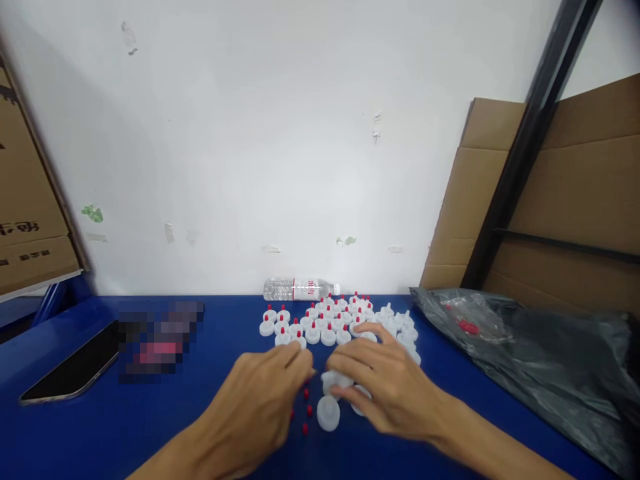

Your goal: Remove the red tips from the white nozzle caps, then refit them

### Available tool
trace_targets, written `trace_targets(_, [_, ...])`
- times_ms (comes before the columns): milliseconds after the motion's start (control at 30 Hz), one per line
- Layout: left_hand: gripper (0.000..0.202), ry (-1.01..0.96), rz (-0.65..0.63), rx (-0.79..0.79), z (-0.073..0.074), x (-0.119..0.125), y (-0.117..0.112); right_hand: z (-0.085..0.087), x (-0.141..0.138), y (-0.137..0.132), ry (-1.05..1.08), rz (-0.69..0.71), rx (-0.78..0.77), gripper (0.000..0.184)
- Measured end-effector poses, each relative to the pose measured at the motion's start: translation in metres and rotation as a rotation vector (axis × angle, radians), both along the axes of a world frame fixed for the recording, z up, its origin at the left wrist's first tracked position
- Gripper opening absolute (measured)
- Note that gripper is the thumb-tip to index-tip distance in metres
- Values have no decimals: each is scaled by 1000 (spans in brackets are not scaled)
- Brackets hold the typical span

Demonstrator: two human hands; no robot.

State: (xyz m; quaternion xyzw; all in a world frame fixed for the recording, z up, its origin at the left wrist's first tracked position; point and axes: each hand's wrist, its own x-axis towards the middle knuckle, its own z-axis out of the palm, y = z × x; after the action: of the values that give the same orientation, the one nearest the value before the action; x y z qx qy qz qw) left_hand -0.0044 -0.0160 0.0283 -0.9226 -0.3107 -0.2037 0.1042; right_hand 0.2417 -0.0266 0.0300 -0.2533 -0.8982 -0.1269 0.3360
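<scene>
My left hand (265, 393) is closed over the table, thumb and fingertips pressed together; whatever they pinch is hidden. Right beside it, my right hand (387, 381) has its fingers around a white plastic nozzle cap (330, 380). Another white cap (329, 413) lies just below these fingers, and one more is partly covered by the hand. Several small red tips (309, 411) are scattered between my hands. Behind them stand rows of white caps with red tips on their nozzles (328, 335). White caps without red tips (406, 327) are grouped to the right.
A clear plastic bottle (300, 289) lies against the wall. On the blue table (190, 427), a phone (73, 365) and a blurred-out item (165, 340) are at left. A dark plastic bag (540, 367) with a clear bag of red pieces (469, 327) spreads at right, near cardboard (465, 193).
</scene>
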Motion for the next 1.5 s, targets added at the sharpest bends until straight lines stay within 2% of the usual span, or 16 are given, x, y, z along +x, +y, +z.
trace_targets(100, [25,-39,111,-51,10,-15,15,6,28,19,103,-156,90,20])
trace_targets(167, [30,-33,149,-108,17,-22,24,9,52,35,207,-333,95,19])
trace_targets(267, [32,-33,141,-206,23,-24,28,9,87,59,342,-579,41,23])
trace_targets(333, [28,-38,117,-258,23,-23,28,4,106,72,385,-663,-20,24])
trace_targets(433, [21,-24,73,-302,17,-21,26,-6,123,87,380,-704,-88,23])
trace_targets(667, [13,78,10,-345,2,-19,26,-27,139,102,378,-767,-297,19])
trace_targets(967, [13,131,-3,-367,2,-16,20,-42,165,119,393,-822,-494,20])
trace_targets(1100, [13,115,-11,-371,3,-14,18,-46,167,124,361,-840,-589,30])
trace_targets(1200, [20,100,15,-316,5,-15,21,-47,167,126,363,-863,-630,31])
trace_targets(1300, [26,37,93,-211,5,-18,28,-48,167,126,373,-855,-639,30])
trace_targets(1400, [31,-39,196,-134,4,-23,37,-47,166,125,387,-834,-604,40])
trace_targets(1500, [37,-21,234,-125,1,-27,44,-42,163,122,404,-842,-534,46])
